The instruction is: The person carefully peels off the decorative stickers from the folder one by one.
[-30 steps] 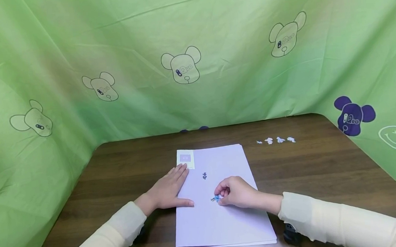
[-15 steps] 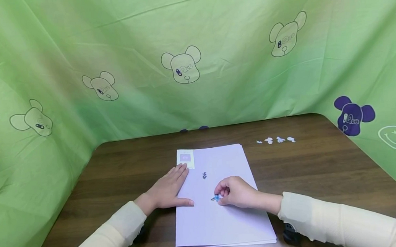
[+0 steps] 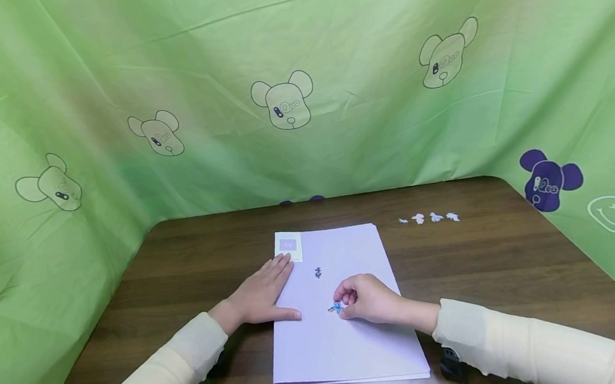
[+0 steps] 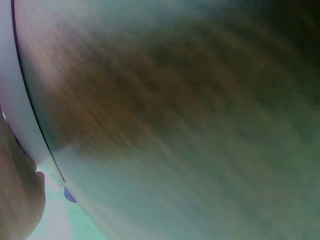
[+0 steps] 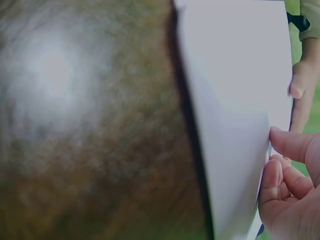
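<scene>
A white stack of large paper sheets or a folder (image 3: 318, 352) lies on the table, with a pale label (image 3: 288, 247) at its far left corner. My left hand (image 3: 269, 293) rests flat on its left edge, fingertips on the label and thumb on the white surface. Near the middle, my right hand (image 3: 368, 298) pinches a small blue flower-like piece (image 3: 337, 307) at the paper, thumb and fingers curled around its right side and partly hiding it. A small dark cut-out or print (image 3: 318, 273) sits above it. In the right wrist view the right thumb and fingers (image 5: 290, 145) almost meet.
Several small white scraps (image 3: 435, 217) lie in a row on the brown wooden table (image 3: 468, 264), at the back right. A green curtain (image 3: 212, 56) with mouse-head drawings hangs behind and at both sides. The left wrist view is mostly blurred tabletop.
</scene>
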`<state>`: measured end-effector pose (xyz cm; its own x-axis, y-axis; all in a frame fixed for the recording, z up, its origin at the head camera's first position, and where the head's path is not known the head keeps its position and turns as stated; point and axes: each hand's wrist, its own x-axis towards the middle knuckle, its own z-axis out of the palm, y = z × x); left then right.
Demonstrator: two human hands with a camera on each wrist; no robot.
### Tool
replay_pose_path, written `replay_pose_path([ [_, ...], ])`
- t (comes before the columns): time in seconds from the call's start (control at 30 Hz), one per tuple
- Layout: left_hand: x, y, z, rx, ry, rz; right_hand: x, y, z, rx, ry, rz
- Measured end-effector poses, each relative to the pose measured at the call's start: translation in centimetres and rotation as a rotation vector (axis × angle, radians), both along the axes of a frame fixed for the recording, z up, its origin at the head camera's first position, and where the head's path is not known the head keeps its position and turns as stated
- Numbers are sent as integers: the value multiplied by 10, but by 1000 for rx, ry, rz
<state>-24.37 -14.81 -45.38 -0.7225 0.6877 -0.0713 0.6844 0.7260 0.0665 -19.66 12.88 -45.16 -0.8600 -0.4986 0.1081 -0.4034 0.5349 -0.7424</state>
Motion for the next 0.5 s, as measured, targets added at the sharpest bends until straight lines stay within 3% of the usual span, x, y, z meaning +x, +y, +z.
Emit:
replay_pose_path([
  [0.5,2,0,4,-1,-9,6,1,-2,1,4,10,-27],
])
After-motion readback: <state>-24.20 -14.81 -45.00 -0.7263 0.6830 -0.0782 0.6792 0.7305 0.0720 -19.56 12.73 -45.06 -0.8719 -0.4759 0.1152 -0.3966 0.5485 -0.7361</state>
